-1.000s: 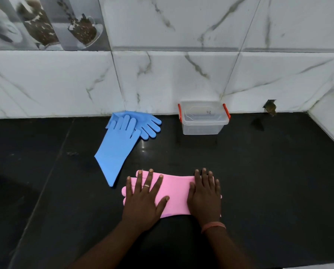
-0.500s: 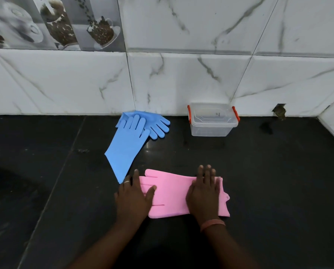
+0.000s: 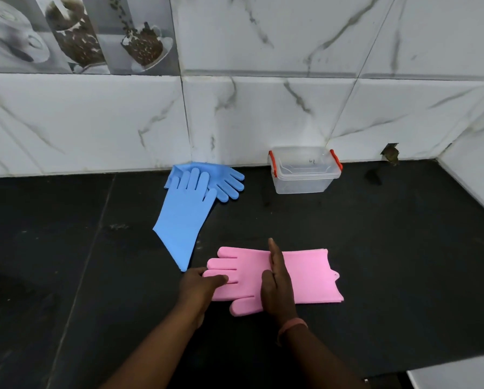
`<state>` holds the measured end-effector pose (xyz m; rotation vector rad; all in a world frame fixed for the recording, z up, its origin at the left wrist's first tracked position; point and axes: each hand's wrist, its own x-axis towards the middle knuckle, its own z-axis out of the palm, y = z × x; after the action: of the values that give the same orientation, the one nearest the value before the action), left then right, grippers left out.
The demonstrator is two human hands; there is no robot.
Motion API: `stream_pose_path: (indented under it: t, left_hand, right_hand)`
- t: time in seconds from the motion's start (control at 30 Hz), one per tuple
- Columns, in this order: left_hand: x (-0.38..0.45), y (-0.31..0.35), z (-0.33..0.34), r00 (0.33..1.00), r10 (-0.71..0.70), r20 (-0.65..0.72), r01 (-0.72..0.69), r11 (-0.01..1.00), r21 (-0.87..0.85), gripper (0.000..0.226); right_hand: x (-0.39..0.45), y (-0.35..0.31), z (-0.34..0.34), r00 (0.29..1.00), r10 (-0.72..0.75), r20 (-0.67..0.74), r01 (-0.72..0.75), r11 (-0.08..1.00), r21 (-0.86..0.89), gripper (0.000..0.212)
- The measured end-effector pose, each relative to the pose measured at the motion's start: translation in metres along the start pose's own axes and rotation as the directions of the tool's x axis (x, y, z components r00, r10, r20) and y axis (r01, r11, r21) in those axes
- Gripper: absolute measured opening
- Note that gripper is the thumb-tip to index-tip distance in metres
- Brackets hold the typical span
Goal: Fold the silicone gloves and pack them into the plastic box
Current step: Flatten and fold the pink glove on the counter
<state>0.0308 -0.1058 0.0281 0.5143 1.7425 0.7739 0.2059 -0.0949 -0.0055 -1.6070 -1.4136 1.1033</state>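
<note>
Farthest to the left of my hands I see the blue gloves (image 3: 189, 209). They lie on the black desk (image 3: 403, 248), one partly over the other, beyond my left hand and well apart from it. I judge that they wait there, unfolded, for their turn.

My left hand (image 3: 200, 284) is at the finger end of the pink gloves (image 3: 305, 272). Its thumb lies on top of the lowest pink fingers. The other fingers seem to go under the edge, so I believe it pinches this end in order to lift it. I cannot see the underside to be sure.

Just to the right, my right hand (image 3: 277, 287) stands on its edge across the middle of the pink gloves, with the fingers straight and together, holding nothing. I think it is placed so to press down a line, and the finger end can be turned over this line toward the cuff. The cuff end lies flat on the desk, to the right of this hand, and nothing touches it.

The plastic box (image 3: 304, 171) stands beyond my right hand, a little to its right, close to the tiled wall (image 3: 263, 108) and well apart from both hands. It has orange clips at the two sides. Whether the lid is on, I cannot tell. Nothing coloured shows inside, so I judge that nothing is packed yet.
</note>
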Motion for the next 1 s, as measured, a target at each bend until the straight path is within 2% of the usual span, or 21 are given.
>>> stream_pose_path:
  t: [0.13,0.2,0.27,0.37,0.43,0.53,0.6,0.63,0.67,0.73,0.8,0.87,0.9,1.0]
  left_hand:
    - [0.005,0.004,0.002,0.997,0.079,-0.015,-0.075,0.981,0.181,0.032]
    - [0.003,0.006,0.003,0.993,0.114,0.005,-0.113,0.979,0.169,0.03]
    - [0.005,0.006,0.003,0.995,0.081,0.056,-0.085,0.993,0.077,0.036]
    - [0.005,0.007,0.003,0.992,0.011,0.127,0.012,0.984,-0.177,0.049]
    - [0.001,0.007,0.01,0.992,0.041,0.117,-0.007,0.959,-0.282,0.047]
    - [-0.012,0.009,0.027,0.98,0.194,0.037,-0.176,0.944,-0.279,0.04]
    - [-0.021,0.015,0.041,0.936,0.351,0.002,-0.343,0.918,-0.199,0.041]
    - [-0.025,0.02,0.05,0.909,0.416,-0.006,-0.413,0.9,-0.139,0.042]
    - [-0.028,0.024,0.059,0.889,0.457,-0.001,-0.456,0.886,-0.082,0.04]
    - [-0.035,0.031,0.088,0.876,0.481,0.036,-0.48,0.876,-0.033,0.035]
    - [-0.041,0.037,0.12,0.887,0.457,0.061,-0.455,0.889,-0.047,0.033]
    - [-0.045,0.041,0.145,0.892,0.441,0.098,-0.438,0.897,-0.05,0.034]
    - [-0.047,0.043,0.156,0.879,0.46,0.127,-0.464,0.886,0.002,0.037]
    - [-0.055,0.045,0.178,0.809,0.559,0.182,-0.588,0.782,0.207,0.054]
  right_hand:
    - [-0.002,-0.004,0.004,0.999,-0.007,-0.047,0.006,1.0,-0.017,0.071]
    - [-0.002,-0.006,0.005,0.999,-0.001,-0.053,0.0,1.0,-0.019,0.07]
    - [-0.004,-0.007,0.005,0.999,0.009,-0.04,-0.009,1.0,-0.01,0.07]
    - [-0.004,-0.007,0.002,1.0,-0.011,-0.022,0.011,1.0,-0.023,0.069]
    - [-0.003,-0.003,-0.001,1.0,-0.005,-0.01,0.005,1.0,-0.004,0.066]
    - [0.001,0.003,-0.004,1.0,0.0,-0.005,0.0,0.999,0.04,0.057]
    - [0.003,0.003,-0.006,1.0,-0.014,-0.022,0.015,0.999,0.052,0.057]
    - [0.005,0.0,-0.009,1.0,0.013,-0.026,-0.01,0.992,0.127,0.061]
    - [0.007,-0.003,-0.012,0.997,0.07,-0.038,-0.056,0.956,0.287,0.06]
    - [0.011,-0.009,-0.022,0.981,0.177,-0.073,-0.104,0.814,0.571,0.038]
    - [0.014,-0.013,-0.038,0.973,0.232,-0.014,-0.153,0.685,0.712,0.033]
    - [0.015,-0.007,-0.053,0.961,0.254,0.113,-0.234,0.521,0.821,0.039]
    - [0.015,-0.004,-0.062,0.952,0.272,0.142,-0.257,0.455,0.852,0.046]
    - [0.011,-0.001,-0.091,0.953,0.21,0.217,-0.268,0.255,0.929,0.083]
